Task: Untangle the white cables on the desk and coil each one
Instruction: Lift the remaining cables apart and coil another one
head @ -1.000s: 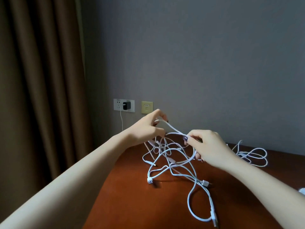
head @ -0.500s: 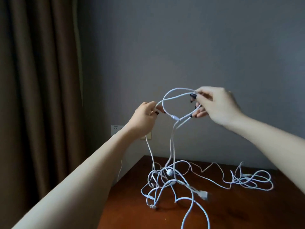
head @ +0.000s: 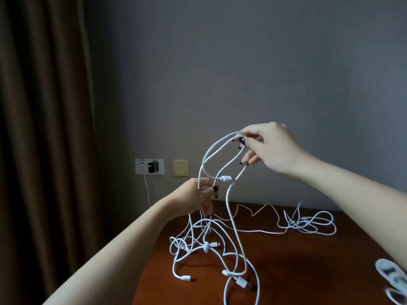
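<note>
A tangle of white cables point(head: 207, 245) lies on the dark wooden desk point(head: 297, 267), and several strands rise from it into the air. My right hand point(head: 266, 148) pinches the top of a raised loop high above the desk. Lower and to the left, my left hand point(head: 198, 198) grips a strand of the same loop. A white plug point(head: 226, 178) hangs between the two hands. A second loose bunch of white cable point(head: 310, 223) rests on the desk at the back right, joined to the tangle by a thin strand.
A wall socket with a black charger point(head: 152, 166) and its thin white lead sits behind the desk's left corner, next to a yellow wall plate point(head: 180, 167). A brown curtain point(head: 44, 150) hangs at the left. White coiled items point(head: 392, 276) lie at the desk's right edge.
Both hands lifted cable strands up off the desk from the tangle. Since half a second ago my left hand has dropped lower while my right hand stays raised, stretching the loop.
</note>
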`<state>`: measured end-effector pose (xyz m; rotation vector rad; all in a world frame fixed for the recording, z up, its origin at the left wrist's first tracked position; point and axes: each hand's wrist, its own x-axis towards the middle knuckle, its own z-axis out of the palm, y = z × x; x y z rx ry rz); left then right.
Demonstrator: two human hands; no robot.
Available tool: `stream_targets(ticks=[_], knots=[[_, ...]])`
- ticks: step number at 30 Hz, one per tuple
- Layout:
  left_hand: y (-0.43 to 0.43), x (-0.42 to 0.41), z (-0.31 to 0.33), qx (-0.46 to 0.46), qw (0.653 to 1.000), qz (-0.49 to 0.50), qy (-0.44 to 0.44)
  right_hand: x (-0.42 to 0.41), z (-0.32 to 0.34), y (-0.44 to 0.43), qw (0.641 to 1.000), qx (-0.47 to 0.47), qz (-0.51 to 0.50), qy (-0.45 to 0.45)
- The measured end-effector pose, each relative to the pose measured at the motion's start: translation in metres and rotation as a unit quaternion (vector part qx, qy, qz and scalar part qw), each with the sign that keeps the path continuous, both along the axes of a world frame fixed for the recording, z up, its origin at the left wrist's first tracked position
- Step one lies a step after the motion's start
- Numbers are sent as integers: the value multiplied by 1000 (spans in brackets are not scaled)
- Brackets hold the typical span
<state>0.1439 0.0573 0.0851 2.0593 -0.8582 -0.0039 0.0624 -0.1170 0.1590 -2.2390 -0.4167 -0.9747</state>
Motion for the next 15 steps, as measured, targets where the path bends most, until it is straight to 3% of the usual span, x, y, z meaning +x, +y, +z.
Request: stream_targets(ticks=[9, 12, 15], knots=[[18, 2, 14, -65, 996, 56, -9, -25, 7, -25, 976, -174, -46, 120], [31, 15, 18, -25, 987, 136, -84, -23, 6, -26, 970, -210, -80, 92], [43, 19, 24, -5, 988, 141, -69, -21, 5, -22, 971, -207, -97, 73]])
